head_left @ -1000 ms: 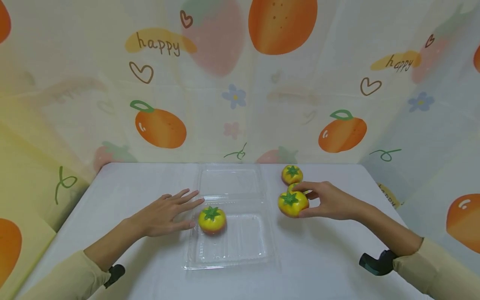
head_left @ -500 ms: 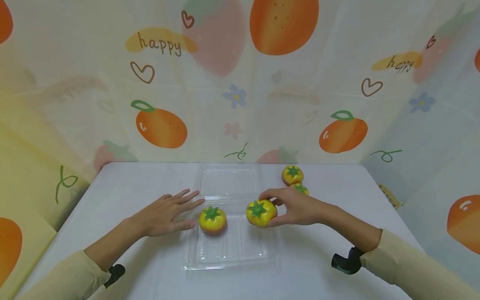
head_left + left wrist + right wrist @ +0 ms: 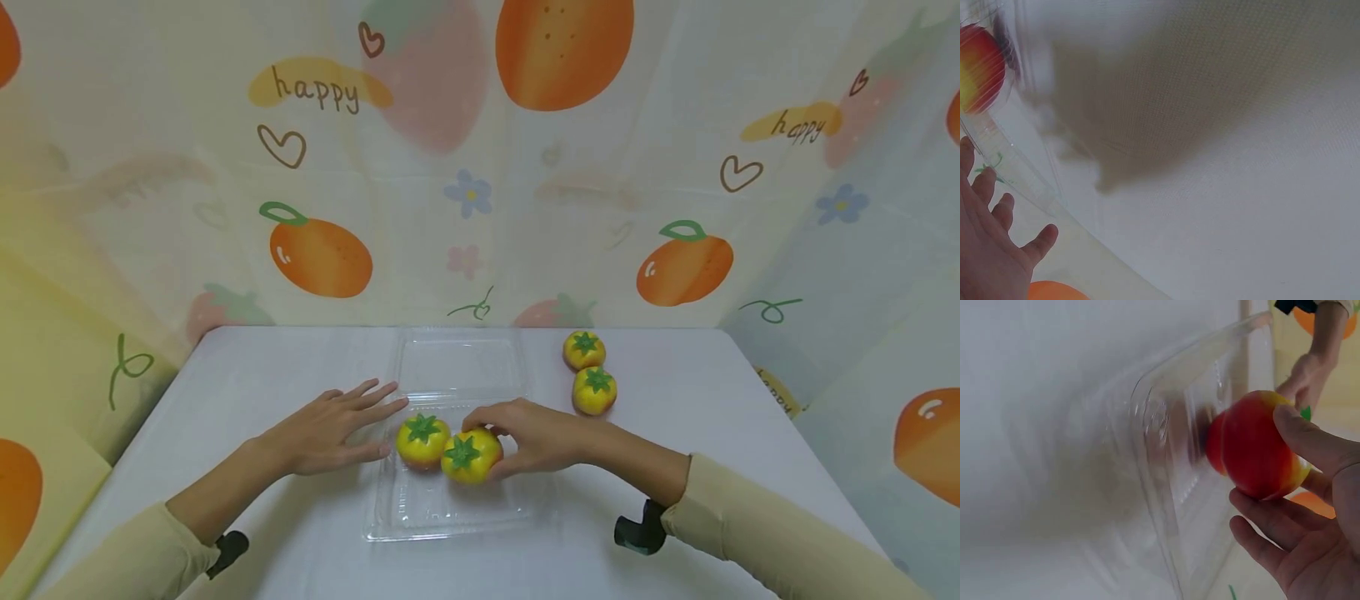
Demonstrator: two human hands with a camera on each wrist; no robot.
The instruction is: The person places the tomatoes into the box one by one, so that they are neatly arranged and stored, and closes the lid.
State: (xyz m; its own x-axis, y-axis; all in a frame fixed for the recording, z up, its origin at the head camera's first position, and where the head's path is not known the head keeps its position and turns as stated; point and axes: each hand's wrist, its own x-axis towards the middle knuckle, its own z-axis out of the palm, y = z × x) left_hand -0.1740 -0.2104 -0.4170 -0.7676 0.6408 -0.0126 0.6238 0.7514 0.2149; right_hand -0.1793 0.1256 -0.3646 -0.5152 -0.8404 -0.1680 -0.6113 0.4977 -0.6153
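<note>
My right hand pinches a round yellow-and-red imitation fruit with a green star-shaped leaf cap, like a tomato or persimmon. It is over the base of a clear plastic clamshell box, close beside a matching fruit in the box's left part. In the right wrist view, the thumb and fingers hold the red-sided fruit near the clear rim. My left hand is spread with fingers straight at the box's left edge, holding nothing. The left wrist view shows its fingers near the clear wall.
Two more matching fruits stand at the back right of the white table, one fruit behind the other fruit. The box's lid lies folded back toward the printed cloth wall.
My right hand has carried a fruit leftward from beside the two at the back right to over the box, beside the fruit there. The left hand stays in place.
</note>
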